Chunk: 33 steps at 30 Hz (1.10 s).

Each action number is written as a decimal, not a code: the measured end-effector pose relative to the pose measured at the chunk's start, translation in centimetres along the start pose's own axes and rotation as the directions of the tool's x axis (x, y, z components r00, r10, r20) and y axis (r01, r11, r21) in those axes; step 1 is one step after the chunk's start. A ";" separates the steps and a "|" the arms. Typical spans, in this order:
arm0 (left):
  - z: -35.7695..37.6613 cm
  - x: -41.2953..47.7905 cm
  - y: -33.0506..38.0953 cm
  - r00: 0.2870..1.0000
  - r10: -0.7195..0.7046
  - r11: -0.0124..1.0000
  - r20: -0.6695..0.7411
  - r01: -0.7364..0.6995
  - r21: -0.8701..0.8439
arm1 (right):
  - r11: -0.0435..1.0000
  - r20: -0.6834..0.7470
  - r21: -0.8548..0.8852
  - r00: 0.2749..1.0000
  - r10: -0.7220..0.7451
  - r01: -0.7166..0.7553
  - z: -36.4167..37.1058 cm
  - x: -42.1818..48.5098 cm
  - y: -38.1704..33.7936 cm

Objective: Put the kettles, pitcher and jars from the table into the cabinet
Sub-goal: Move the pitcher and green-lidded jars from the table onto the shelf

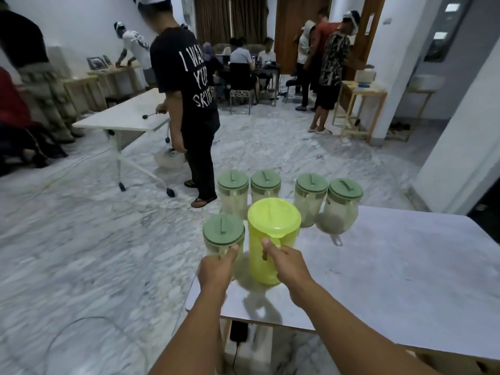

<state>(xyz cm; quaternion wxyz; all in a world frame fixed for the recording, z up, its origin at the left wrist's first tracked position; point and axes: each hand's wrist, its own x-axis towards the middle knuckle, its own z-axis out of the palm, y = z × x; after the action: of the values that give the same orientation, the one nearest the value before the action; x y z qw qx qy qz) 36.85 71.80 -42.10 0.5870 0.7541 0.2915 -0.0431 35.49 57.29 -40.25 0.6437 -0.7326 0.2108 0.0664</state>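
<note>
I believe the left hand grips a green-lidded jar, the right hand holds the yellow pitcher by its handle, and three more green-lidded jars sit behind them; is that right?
Not quite: the head view shows four more green-lidded jars behind them, not three. The rest holds: the left hand grips a green-lidded jar and the right hand holds the yellow pitcher by its handle.

the pitcher [272, 239] is bright yellow-green all over. the jars [232, 194] are clear with dull green lids. the table [405, 280] is pale grey, the floor [81, 239] grey-veined white marble.
</note>
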 end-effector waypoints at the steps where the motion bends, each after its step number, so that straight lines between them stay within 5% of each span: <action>1: 0.3 0.4 -0.2 1.000 0.013 1.000 -0.010 -0.013 0.015 | 1.000 0.002 0.015 1.000 -0.002 0.002 0.0 0.3 0.0; 10: 1.8 1.2 -0.6 0.998 -0.048 0.999 0.030 0.048 0.007 | 0.999 0.015 0.031 0.999 0.035 -0.036 -0.7 0.0 -0.3; 19: 1.2 -2.4 1.2 0.973 0.205 0.978 0.104 -0.207 0.007 | 0.999 -0.025 0.041 0.999 0.026 -0.025 -4.2 -3.9 -0.9; 23: 0.7 -6.5 5.4 0.928 0.327 0.945 0.177 -0.318 -0.077 | 0.991 -0.150 0.107 0.987 -0.062 0.078 -7.1 -7.1 -3.5; 29: 3.5 -14.3 11.0 0.837 0.468 0.881 0.283 -0.418 -0.222 | 0.929 -0.428 0.222 0.885 -0.181 0.297 -14.3 -14.4 -7.4; 33: 7.5 -21.6 13.4 0.721 0.559 0.828 0.410 -0.458 -0.324 | 0.871 -0.695 0.197 0.691 -0.201 0.451 -20.6 -20.5 -8.7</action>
<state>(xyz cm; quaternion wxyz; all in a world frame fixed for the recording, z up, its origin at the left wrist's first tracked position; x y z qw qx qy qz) 27.70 54.70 -24.09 0.7021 0.7061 -0.0828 -0.0387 16.85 42.58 -21.39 0.6500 -0.6067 0.2945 -0.3501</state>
